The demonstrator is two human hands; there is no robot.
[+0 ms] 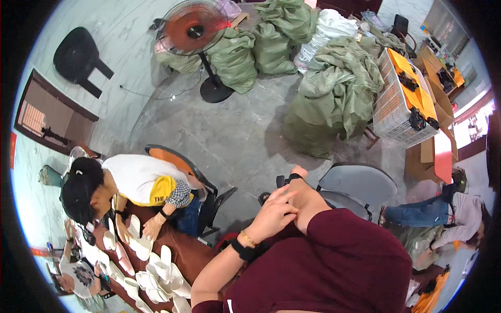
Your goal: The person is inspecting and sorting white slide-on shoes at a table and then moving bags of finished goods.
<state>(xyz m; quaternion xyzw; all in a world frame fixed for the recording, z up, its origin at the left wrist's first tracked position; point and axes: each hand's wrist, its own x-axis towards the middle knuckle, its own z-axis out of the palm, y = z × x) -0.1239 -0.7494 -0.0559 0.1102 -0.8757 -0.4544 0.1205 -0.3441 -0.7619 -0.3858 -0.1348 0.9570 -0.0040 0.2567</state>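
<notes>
My left hand (272,213) reaches across my body, with its fingers stretched out against my bare right forearm. It holds nothing that I can see. A black band and a gold-coloured bracelet circle the left wrist. My right hand (299,171) points away from me beyond the forearm, with a black strap (295,178) at its wrist. Its fingers are mostly hidden. A maroon sleeve (344,232) covers the right upper arm. White slippers (151,274) lie in a row and a pile on the brown table (193,258) to my left, apart from both hands.
A co-worker in a white and yellow shirt (138,180) bends over the slippers. A grey chair (357,182) stands before me. Farther off are green sacks (334,99), a floor fan (216,89) and a white crate (399,122). More people are at lower left and far right.
</notes>
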